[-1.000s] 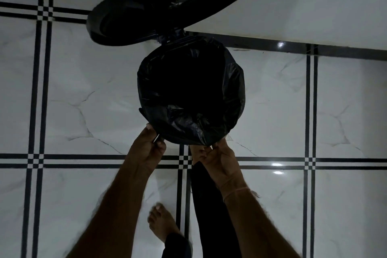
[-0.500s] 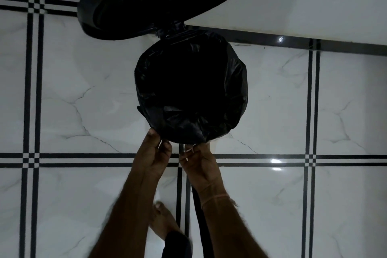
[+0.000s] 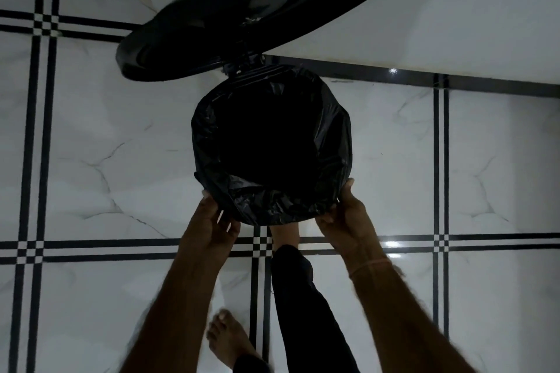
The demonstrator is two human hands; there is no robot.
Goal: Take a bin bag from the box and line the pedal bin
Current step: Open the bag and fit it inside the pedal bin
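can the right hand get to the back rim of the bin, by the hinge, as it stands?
Probably yes. The lid is tipped up and clear of the bin mouth, and nothing lies across the bag. The right hand sits on the near rim, so it can slide round the right side.

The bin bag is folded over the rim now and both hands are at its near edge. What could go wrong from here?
1. The lid stands open while a foot reaches under the bin's front; if the foot lifts, it may drop onto the left hand and right hand.
2. The bin bag is bunched at the near edge, so it could slip inside.
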